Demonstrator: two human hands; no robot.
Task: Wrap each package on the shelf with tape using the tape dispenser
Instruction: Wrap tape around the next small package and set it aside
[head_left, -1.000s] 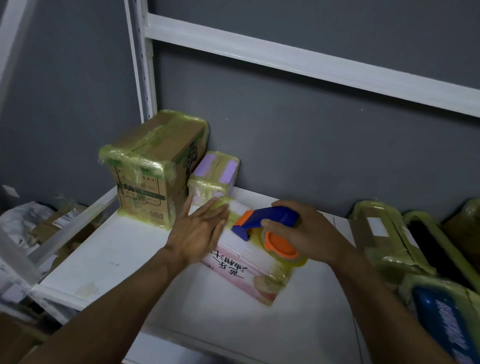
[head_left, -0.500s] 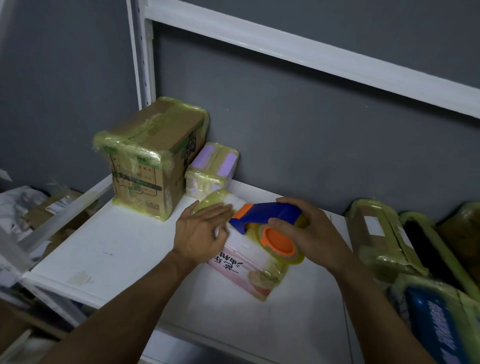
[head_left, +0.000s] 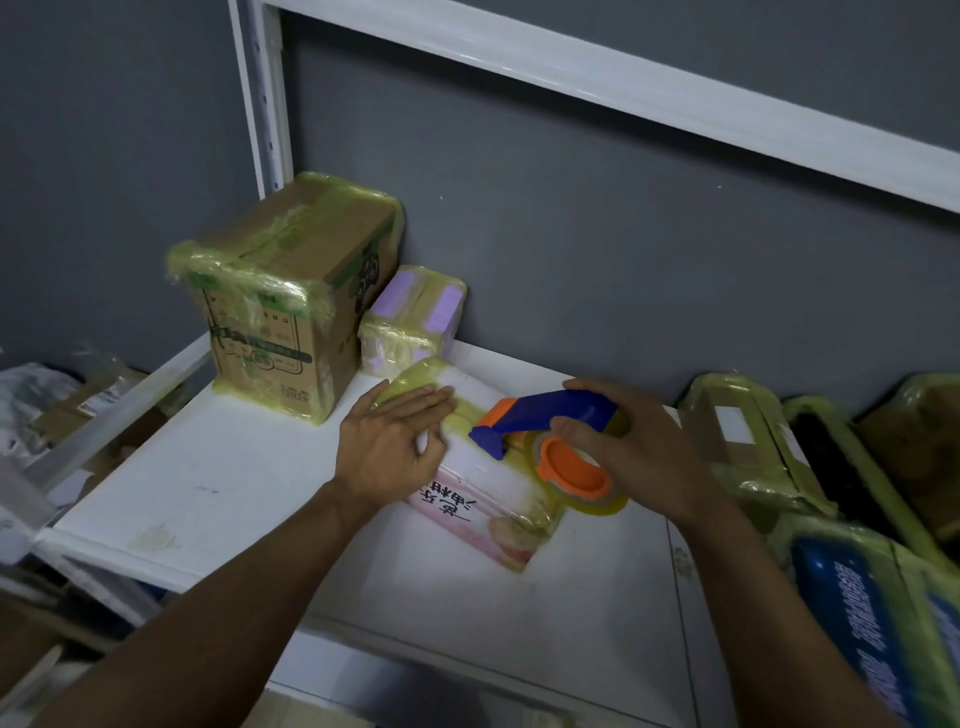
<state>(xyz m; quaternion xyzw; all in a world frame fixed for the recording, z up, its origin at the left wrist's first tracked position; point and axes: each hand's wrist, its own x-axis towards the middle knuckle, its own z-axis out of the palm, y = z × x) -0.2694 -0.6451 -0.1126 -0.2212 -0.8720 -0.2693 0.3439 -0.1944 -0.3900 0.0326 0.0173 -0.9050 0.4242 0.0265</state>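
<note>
Head view: blue-orange tape dispenser (head_left: 550, 415) sits on pink, yellow-taped package (head_left: 483, 514).

Black handwritten Chinese characters are showing on the pink package (head_left: 493, 522) and white ones on the blue package (head_left: 857, 613), all too unclear to read.

We press our left hand (head_left: 392, 452) flat, fingers straight, on the pink package (head_left: 483, 517); our right hand (head_left: 641, 457) grips the tape dispenser (head_left: 561, 410) above it.

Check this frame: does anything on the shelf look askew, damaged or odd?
The pink package lies at an angle to the shelf edge; tape on the cardboard box is wrinkled and bunched at its corners.
</note>
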